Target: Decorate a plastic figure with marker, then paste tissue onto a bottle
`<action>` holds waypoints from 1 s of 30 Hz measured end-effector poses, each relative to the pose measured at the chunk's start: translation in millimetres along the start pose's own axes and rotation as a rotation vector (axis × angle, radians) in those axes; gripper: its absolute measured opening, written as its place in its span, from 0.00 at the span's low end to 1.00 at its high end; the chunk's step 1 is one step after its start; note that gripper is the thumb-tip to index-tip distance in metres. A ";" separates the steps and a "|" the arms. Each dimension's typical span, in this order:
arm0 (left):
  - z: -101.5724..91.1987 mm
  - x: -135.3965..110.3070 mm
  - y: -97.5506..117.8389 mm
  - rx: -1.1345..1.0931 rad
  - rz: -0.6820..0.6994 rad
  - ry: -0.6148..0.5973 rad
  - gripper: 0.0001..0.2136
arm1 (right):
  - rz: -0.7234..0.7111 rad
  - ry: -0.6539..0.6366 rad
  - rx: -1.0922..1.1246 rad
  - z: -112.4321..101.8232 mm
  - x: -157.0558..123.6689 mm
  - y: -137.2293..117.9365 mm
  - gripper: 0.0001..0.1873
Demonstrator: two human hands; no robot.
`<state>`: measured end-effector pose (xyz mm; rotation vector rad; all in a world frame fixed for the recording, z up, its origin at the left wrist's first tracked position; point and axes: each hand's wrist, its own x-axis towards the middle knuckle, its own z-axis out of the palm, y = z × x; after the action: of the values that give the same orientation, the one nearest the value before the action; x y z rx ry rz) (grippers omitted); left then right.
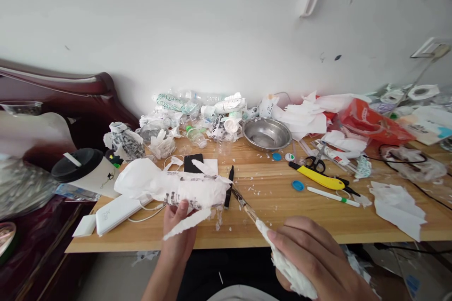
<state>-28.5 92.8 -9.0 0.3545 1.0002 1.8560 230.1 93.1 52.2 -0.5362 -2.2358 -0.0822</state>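
My left hand [179, 231] is closed round the underside of a long bundle wrapped in white tissue paper [173, 185], held level above the wooden table's front edge [247, 240]. A loose strip of tissue hangs from it. My right hand [310, 258] is closed on a thin brush [247, 206] whose handle is wrapped in tissue. The brush tip points up and left, close to the bundle's right end, beside a black marker [229, 183].
A steel bowl [267, 133], scissors [316, 162], a yellow utility knife [316, 176], a white pen [332, 195] and blue caps lie mid-table. Crumpled bottles and tissue line the wall. A lidded cup [88, 171] and white power bank [118, 211] sit left. A red bag [370, 122] sits right.
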 end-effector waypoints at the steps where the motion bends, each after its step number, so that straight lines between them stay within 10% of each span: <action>1: -0.7 0.2 0.1 0.015 0.001 0.012 0.24 | 0.006 0.017 -0.003 0.0 0.8 0.5 0.27; 16: -6.4 -3.8 -7.8 0.196 0.082 0.064 0.34 | -0.059 0.067 -0.050 7.1 -2.9 -2.3 0.12; 30: -5.1 -2.9 -8.0 0.132 0.025 0.052 0.34 | 0.003 0.164 0.065 14.7 -0.5 3.2 0.19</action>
<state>-25.3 89.5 -17.8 0.4000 1.1619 1.8342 221.2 99.2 41.7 -0.4795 -2.0709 -0.0498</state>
